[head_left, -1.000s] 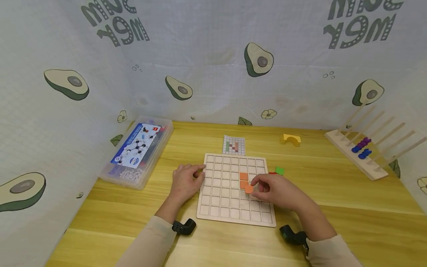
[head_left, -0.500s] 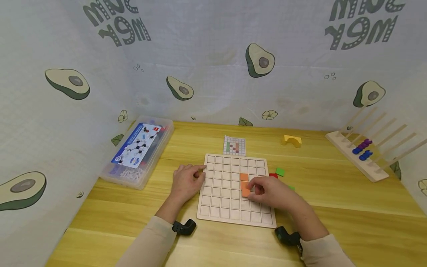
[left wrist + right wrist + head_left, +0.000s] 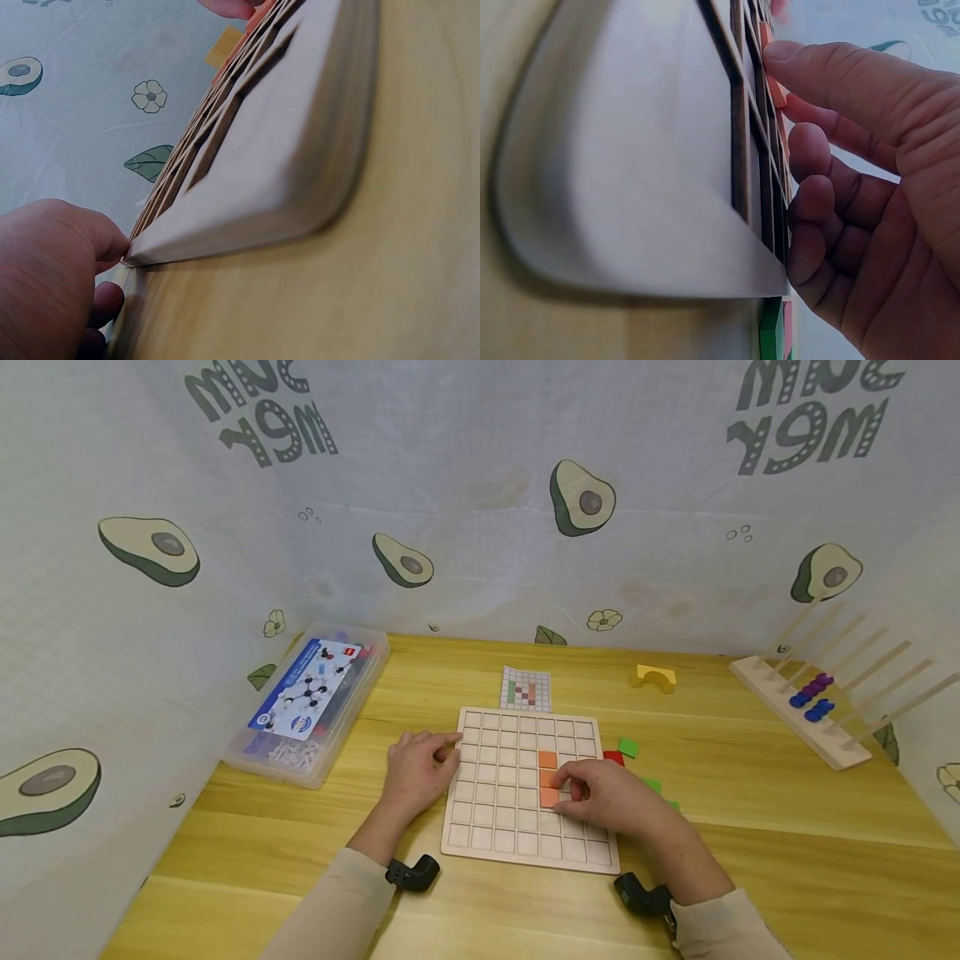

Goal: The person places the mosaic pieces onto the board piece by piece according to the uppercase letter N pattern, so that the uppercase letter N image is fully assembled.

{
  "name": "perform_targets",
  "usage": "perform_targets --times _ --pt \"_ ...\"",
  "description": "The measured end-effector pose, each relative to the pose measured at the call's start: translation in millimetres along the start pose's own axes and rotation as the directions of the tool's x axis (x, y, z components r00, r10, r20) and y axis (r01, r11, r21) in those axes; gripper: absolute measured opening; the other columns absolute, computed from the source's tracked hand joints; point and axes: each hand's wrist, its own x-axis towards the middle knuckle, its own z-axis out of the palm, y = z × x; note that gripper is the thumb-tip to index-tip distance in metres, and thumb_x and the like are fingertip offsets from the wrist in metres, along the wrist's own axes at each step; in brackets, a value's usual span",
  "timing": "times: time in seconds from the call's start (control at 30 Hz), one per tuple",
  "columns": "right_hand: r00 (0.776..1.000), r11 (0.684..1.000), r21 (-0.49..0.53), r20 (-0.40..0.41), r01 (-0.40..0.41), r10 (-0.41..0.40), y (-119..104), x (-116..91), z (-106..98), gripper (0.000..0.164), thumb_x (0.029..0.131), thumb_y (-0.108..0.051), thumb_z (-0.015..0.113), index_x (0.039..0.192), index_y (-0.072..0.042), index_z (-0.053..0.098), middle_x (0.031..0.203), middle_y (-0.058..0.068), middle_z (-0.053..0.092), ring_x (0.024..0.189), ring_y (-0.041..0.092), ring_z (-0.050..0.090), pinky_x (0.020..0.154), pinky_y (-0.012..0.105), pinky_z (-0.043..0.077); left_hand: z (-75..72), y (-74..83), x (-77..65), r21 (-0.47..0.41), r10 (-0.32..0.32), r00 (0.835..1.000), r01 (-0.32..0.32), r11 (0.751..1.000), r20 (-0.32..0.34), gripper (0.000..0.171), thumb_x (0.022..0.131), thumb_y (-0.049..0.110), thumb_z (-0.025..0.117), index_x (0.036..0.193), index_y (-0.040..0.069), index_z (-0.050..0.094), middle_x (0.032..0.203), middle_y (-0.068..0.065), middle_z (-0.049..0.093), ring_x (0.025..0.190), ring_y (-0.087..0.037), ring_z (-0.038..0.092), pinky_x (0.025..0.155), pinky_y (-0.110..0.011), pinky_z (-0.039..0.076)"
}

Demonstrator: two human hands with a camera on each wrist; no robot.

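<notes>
A pale wooden grid board point(image 3: 495, 839) lies flat on the table. Three orange square tiles form a column right of its middle. The right hand point(image 3: 615, 793) pinches the lowest orange tile point(image 3: 549, 797) between thumb and index finger; in the right wrist view the thumb is on the edge of that tile point(image 3: 775, 91), with the other fingers curled near the board. Above it are the middle tile point(image 3: 547, 778) and the top tile point(image 3: 547, 760). The left hand point(image 3: 420, 772) rests at the board's left edge, fingertips touching it; its thumb point(image 3: 105, 238) shows there in the left wrist view.
A printed pattern card point(image 3: 525, 688) lies behind the board. Right of it are a red tile point(image 3: 614, 757) and several green tiles point(image 3: 628, 747). A clear plastic box point(image 3: 307, 702) stands left, a yellow arch block point(image 3: 654, 677) at the back, a pegged bead rack point(image 3: 798, 710) right.
The right hand has brought the third orange tile down and slightly left into line below the other two. More green tiles show beside the right hand. The left hand stays at the board's edge.
</notes>
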Motion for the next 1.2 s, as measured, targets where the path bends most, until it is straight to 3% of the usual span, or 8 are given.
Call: perform_targets --times 0.33,0.63,0.83,1.2 --pt "0.999 0.999 0.042 -0.045 -0.027 0.029 6.9 -6.5 -15.7 0.021 0.089 -0.027 0.079 0.105 -0.017 0.070 0.078 -0.004 0.055 0.071 0.012 0.049 0.063 0.024 0.042 -0.1 0.8 0.1 -0.002 0.001 1.000 -0.001 1.000 0.006 0.028 0.096 0.026 0.066 0.121 0.023 0.077 0.076 0.008 0.061 0.080 -0.016 0.046 0.081 -0.037 0.030" --pt "0.985 0.991 0.052 -0.120 -0.120 0.125 30.9 -16.1 -36.0 0.018 0.095 -0.025 0.072 0.108 -0.014 0.069 0.081 0.000 0.053 0.075 0.015 0.050 0.064 0.025 0.040 -0.6 0.8 -0.3 -0.001 0.000 1.000 0.000 1.000 0.003 0.028 0.096 0.026 0.066 0.121 0.023 0.077 0.076 0.008 0.062 0.080 -0.016 0.046 0.081 -0.037 0.031" --pt "0.969 0.978 0.054 -0.138 -0.201 0.206 43.8 -22.9 -43.9 0.024 0.096 -0.026 0.071 0.116 -0.013 0.069 0.088 0.002 0.056 0.082 0.018 0.051 0.067 0.027 0.042 0.0 -0.1 0.0 0.001 0.001 1.000 -0.001 1.000 -0.001 0.028 0.095 0.026 0.067 0.121 0.023 0.077 0.076 0.008 0.062 0.079 -0.016 0.047 0.080 -0.037 0.031" --pt "0.963 0.975 0.030 -0.155 -0.219 0.221 61.3 -26.8 -50.5 0.028 0.095 -0.028 0.073 0.116 -0.011 0.069 0.089 0.002 0.057 0.081 0.018 0.050 0.068 0.029 0.041 0.4 0.1 0.4 0.007 0.001 1.000 -0.001 1.000 0.002 0.028 0.096 0.026 0.067 0.121 0.023 0.077 0.076 0.008 0.062 0.081 -0.017 0.048 0.081 -0.037 0.031"
